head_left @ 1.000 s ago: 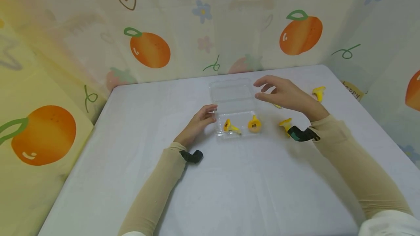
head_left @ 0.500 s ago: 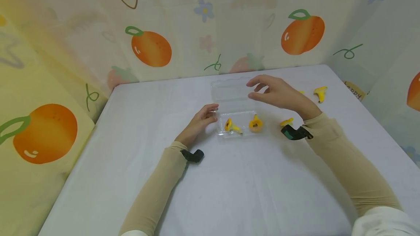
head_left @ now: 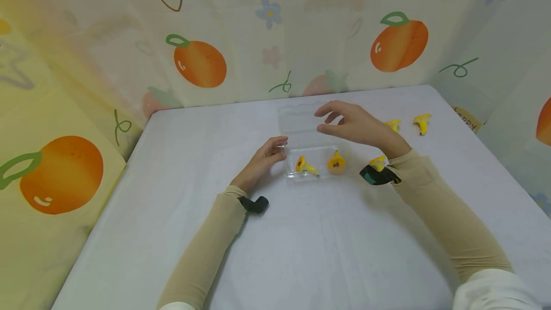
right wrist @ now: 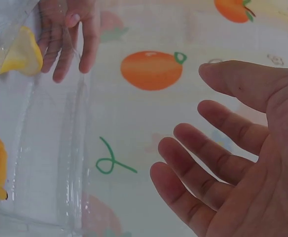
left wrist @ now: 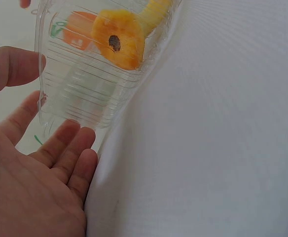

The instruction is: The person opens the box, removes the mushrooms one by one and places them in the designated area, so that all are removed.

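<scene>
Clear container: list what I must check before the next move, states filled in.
1. Lid open: ok, folded back beyond the base.
2. Two yellow pieces inside the base: ok.
3. All yellow pieces inside: not ok; three others lie outside, to the right.
4. Left hand at the base's left side: ok.
5. Right hand free: ok, holds nothing.
6. Right hand touching the lid: cannot tell.

Surface [head_left: 327,243], one: white, cloth-covered, faintly creased, far right corner rounded. Directly upon it: clear plastic container [head_left: 321,156], one, ribbed, lid [head_left: 297,118] folded back toward the far edge. To its right, yellow trumpet-shaped pieces, three: one far piece [head_left: 422,123], whole in view; second piece [head_left: 393,125] and nearer third piece [head_left: 379,162], partly hidden.
</scene>
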A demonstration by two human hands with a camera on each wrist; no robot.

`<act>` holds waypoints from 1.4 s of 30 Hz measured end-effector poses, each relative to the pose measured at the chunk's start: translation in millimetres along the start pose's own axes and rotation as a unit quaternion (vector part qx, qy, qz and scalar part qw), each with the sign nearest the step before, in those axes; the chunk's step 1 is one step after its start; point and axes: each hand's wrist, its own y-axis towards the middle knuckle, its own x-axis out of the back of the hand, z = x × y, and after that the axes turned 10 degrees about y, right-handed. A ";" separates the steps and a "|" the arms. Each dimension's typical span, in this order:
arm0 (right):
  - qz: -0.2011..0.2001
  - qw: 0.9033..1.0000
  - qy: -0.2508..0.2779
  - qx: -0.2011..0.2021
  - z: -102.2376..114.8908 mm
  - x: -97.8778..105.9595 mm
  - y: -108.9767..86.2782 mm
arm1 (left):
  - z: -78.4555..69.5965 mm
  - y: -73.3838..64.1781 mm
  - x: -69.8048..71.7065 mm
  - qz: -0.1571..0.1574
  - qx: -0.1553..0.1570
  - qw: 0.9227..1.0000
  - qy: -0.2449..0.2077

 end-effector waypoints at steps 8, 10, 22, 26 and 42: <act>0.015 1.000 0.014 -0.006 0.0 -10.5 5.2 | 0.1 -0.6 1.0 0.001 0.000 1.000 -0.007; 0.019 1.000 0.012 -0.008 -0.9 -12.9 6.0 | 0.6 0.0 0.7 0.002 -0.002 1.000 -0.008; 0.043 0.999 0.007 -0.009 -9.3 -24.3 10.2 | 1.0 0.6 -0.1 -0.003 -0.001 1.000 -0.004; 0.050 0.999 0.010 -0.013 -11.7 -27.3 11.0 | 1.2 0.5 -0.1 -0.002 -0.002 1.000 -0.001; 0.061 0.998 0.015 -0.008 -13.6 -35.8 10.6 | 0.0 -0.7 -0.1 0.000 -0.001 1.000 -0.005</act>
